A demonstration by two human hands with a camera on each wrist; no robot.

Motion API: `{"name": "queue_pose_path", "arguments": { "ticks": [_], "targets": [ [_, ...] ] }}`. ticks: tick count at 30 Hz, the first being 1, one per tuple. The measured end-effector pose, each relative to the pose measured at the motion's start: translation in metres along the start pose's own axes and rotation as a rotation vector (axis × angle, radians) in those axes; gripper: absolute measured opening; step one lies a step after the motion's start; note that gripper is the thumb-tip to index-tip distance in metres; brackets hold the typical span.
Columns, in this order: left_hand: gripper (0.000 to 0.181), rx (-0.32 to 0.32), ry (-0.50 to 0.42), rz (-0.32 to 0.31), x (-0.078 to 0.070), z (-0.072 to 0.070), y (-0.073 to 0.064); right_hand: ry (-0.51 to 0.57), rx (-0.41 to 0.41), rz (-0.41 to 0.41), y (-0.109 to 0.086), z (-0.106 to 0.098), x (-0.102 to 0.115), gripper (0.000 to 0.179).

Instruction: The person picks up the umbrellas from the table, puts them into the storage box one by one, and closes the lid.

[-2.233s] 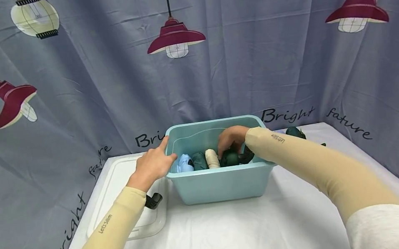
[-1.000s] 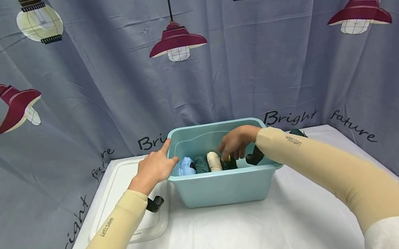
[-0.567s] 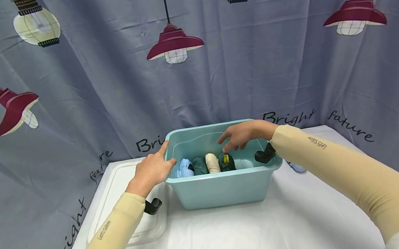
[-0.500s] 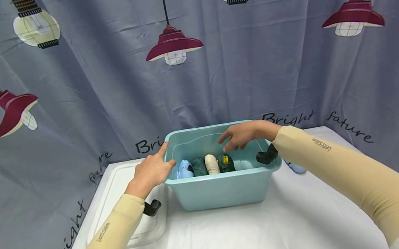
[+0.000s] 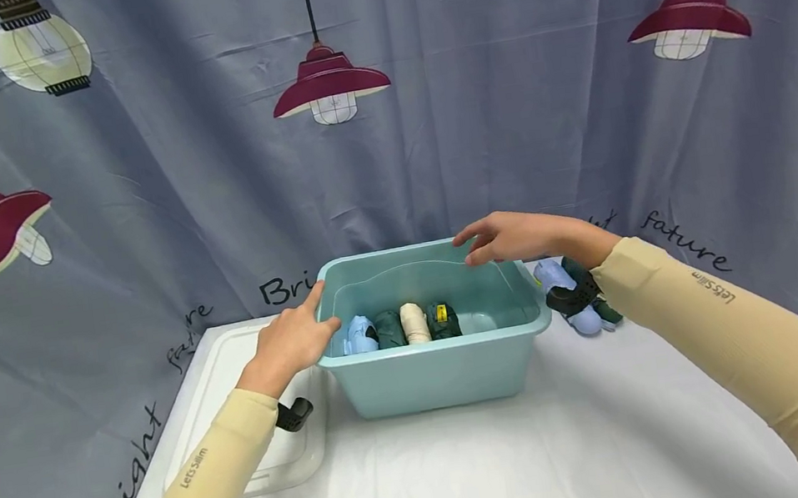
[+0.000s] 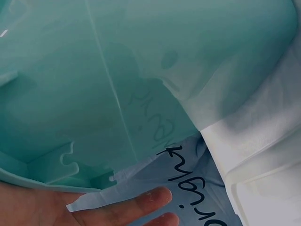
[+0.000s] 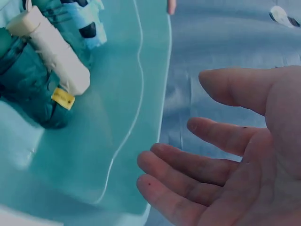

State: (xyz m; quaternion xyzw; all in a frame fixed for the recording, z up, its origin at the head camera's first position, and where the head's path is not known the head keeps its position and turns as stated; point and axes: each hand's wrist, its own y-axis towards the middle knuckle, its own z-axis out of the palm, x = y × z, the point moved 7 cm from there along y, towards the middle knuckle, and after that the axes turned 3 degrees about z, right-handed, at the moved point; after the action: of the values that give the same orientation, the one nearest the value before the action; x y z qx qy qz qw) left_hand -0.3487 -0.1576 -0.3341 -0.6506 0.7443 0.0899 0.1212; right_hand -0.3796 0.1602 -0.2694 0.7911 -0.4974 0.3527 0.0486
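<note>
A light teal plastic bin (image 5: 434,375) stands on the white-covered table. Folded compact umbrellas lie in a row inside: a light blue one (image 5: 360,336), a dark green one (image 5: 389,330), a cream one (image 5: 414,323) and a dark green one with a yellow tag (image 5: 443,321). My left hand (image 5: 291,347) rests at the bin's left rim; in the left wrist view its fingers (image 6: 141,203) stretch straight along the outside. Over the back right rim hovers my right hand (image 5: 518,235), its fingers (image 7: 178,172) loosely spread around nothing.
A white lid (image 5: 233,372) lies left of the bin, partly under my left forearm. To the right, a blue folded umbrella (image 5: 585,321) and dark green ones sit partly hidden behind my right wrist. A grey curtain (image 5: 389,174) hangs behind the table.
My right hand has let go of the tagged dark green umbrella in the bin, then risen and moved right to the back rim. The left hand has stayed at the left rim.
</note>
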Motion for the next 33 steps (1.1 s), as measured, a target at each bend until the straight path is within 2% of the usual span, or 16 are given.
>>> {"name": "queue_pose_path", "arguments": {
  "ticks": [11, 16, 22, 33],
  "targets": [
    [0.077, 0.016, -0.015, -0.008, 0.002, 0.003, -0.001, 0.030, -0.154, 0.032, -0.027, -0.024, -0.030, 0.058],
    [0.077, 0.015, -0.012, -0.016, 0.003, 0.002, -0.001, 0.008, -0.229, 0.065, -0.035, -0.035, -0.045, 0.056],
    [0.078, 0.018, -0.007, -0.016, 0.003, 0.003, -0.001, 0.022, -0.255, 0.114, -0.041, -0.039, -0.070, 0.060],
    [0.078, 0.015, 0.000, -0.007, 0.002, 0.000, 0.002, 0.073, -0.317, 0.152, -0.045, -0.048, -0.115, 0.067]
  ]
}}
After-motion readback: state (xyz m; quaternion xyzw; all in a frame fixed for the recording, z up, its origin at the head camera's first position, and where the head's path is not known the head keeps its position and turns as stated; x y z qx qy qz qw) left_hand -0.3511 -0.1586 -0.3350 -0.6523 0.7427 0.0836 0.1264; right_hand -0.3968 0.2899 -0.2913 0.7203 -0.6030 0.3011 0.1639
